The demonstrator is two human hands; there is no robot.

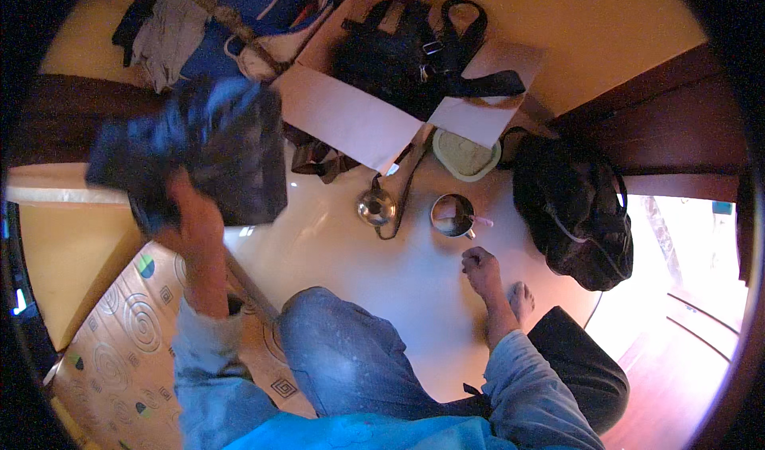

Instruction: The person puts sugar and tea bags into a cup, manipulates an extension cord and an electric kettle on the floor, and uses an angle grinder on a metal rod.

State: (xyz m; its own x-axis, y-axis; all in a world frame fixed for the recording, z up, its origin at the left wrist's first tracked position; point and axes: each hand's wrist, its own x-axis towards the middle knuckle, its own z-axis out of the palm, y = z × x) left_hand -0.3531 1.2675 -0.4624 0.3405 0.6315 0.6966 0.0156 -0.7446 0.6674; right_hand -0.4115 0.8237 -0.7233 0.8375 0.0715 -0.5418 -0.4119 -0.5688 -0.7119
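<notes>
My left hand (195, 215) is raised at the left, gripping a limp, dark blue-black bag or cloth (231, 159); motion blurs both, and I cannot tell which it is. My right hand (482, 268) hovers low on the right with its fingers curled in, and nothing shows in them. Just beyond that hand stands a round metal cup (453, 215) with a light pinkish piece at its side. A shiny round metal piece with a dark cord (376, 208) lies to the left of the cup.
A cardboard box (351, 119) with open flaps holds a black strapped bag (414, 55). Before it sits a pale green-rimmed tub (468, 153). Another black bag (570, 211) rests at the right. A patterned mat (127, 330) lies left, and a bare foot (522, 300) is near my right wrist.
</notes>
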